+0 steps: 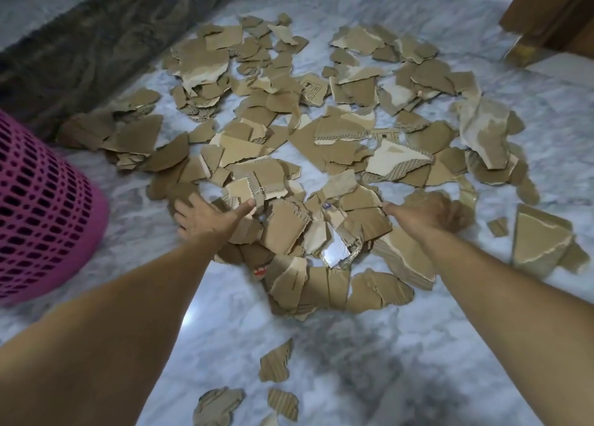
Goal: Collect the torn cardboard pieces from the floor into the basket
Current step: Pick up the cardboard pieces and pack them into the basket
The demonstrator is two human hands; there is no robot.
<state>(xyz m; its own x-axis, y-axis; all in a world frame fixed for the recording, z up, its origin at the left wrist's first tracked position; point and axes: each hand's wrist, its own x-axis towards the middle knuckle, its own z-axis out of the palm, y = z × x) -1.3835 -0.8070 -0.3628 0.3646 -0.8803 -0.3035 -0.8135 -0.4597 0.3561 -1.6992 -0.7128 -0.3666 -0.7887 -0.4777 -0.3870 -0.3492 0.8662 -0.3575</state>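
Note:
Several torn brown cardboard pieces (289, 136) lie scattered over the marble floor, heaped thickest in the middle. A pink perforated plastic basket (38, 207) stands at the left edge. My left hand (205, 216) lies flat with fingers spread on the near left side of the heap, thumb pointing right. My right hand (434, 211) reaches onto the near right side of the heap, fingers bent down over the pieces; it is blurred, and I cannot tell if it grips any.
A dark patterned rug (106, 39) runs along the far left. Wooden furniture (553, 10) stands at the far right corner. A few stray cardboard scraps (276, 361) lie on the grey-white marble floor (418, 361) close to me.

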